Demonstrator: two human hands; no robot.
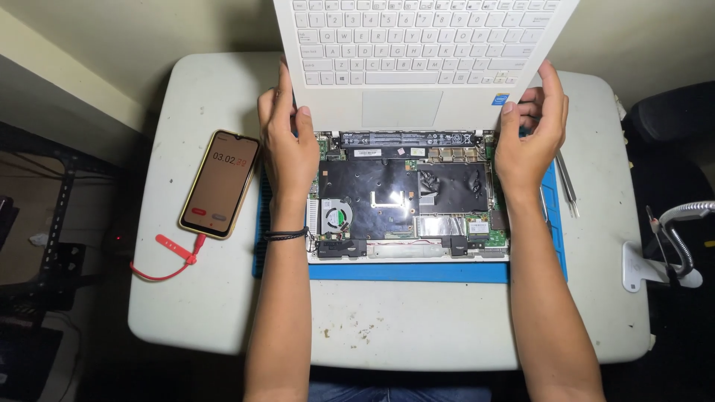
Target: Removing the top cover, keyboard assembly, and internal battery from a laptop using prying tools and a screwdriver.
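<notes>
The laptop base (408, 197) lay opened on a blue mat (417, 271), which sat roughly at the middle of the white bench (223, 313); the mat presumably served to protect both surfaces and to keep small parts from sliding. The keyboard cover (424, 59) had been raised off the base and stood tilted at the far edge of the base, keys facing the camera, so that the circuit board, the fan at the near-left corner of the base and the long battery along the far edge were exposed.

The left hand (289, 145) gripped the left lower edge of the keyboard cover, fingers closed round it with the thumb on the front face. The right hand (532, 134) held the right lower corner in the same manner. Holding at both sides appeared to keep the cover level and steady above the base; whether any cable joined the two could not be told.

A phone (220, 183) lay left of the base, off the mat, its screen lit and facing up where it could be read, with a red cable (167, 262) plugged into its near end. Tweezers (566, 179) rested right of the base, within reach.
</notes>
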